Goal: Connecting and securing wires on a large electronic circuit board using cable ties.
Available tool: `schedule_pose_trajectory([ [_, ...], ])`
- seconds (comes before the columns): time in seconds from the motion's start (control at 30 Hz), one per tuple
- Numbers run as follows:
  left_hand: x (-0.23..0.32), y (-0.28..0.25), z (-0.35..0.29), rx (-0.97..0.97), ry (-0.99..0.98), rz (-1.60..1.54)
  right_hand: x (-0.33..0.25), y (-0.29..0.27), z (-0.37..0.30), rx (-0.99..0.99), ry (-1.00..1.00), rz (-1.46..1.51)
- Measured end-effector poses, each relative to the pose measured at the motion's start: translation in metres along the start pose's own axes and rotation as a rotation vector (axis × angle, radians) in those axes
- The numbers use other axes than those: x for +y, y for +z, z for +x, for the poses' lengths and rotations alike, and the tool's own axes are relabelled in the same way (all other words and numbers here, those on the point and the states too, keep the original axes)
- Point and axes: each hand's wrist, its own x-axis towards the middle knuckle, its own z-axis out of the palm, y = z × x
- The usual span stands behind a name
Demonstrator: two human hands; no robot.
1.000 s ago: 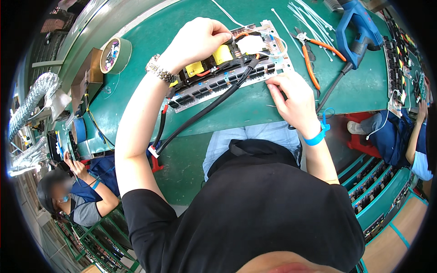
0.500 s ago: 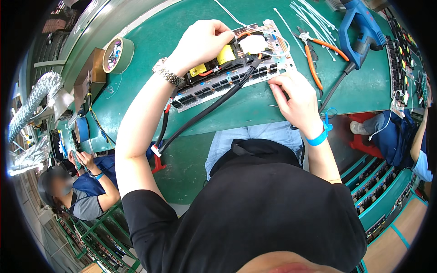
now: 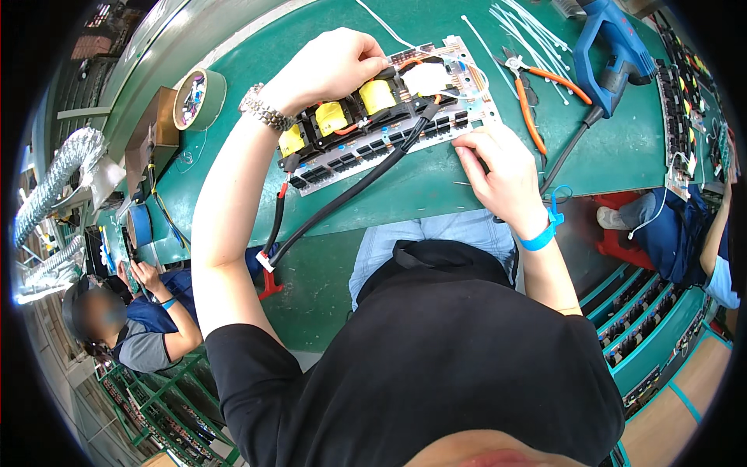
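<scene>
"Workpiece?"

"Long silver circuit board (image 3: 379,129) with yellow-wrapped coils (image 3: 377,96) lies on the green tabletop (image 3: 420,191); likely stiff, fragile; hold bare edges."

"Hands?"

"Left hand (image 3: 334,66), far side: fingers nearly together, grasp undeterminable. Right hand (image 3: 499,162), near right corner: loosely parted, nothing visibly held."

circuit board (image 3: 385,128): partly hidden behind left grip (image 3: 333,66) | blue tool (image 3: 627,48): cut off above | co-worker (image 3: 148,347): head blurred

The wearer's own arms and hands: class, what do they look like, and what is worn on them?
Both sleeves are short and plain black. The left hand is ungloved, with a silver-coloured metal-link band at the wrist. The right hand is also ungloved; a bright blue strap circles that wrist.
</scene>
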Motion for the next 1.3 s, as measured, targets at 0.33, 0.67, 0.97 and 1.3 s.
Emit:
schedule_pose_trajectory([
  [0.33,-0.007,0.020,0.002,0.091,0.026,0.019,0.000,0.000,0.000,0.001,0.002,0.014],
  [0.67,-0.006,0.033,-0.001,0.182,-0.020,-0.115,-0.001,0.000,0.002,0.001,0.013,0.012],
  [0.97,-0.008,0.034,-0.003,0.239,0.094,0.015,-0.005,-0.003,0.003,-0.030,0.042,0.018],
  [1.3,0.005,0.026,-0.009,0.183,0.116,0.041,-0.003,-0.001,0.003,-0.027,0.051,0.018],
])
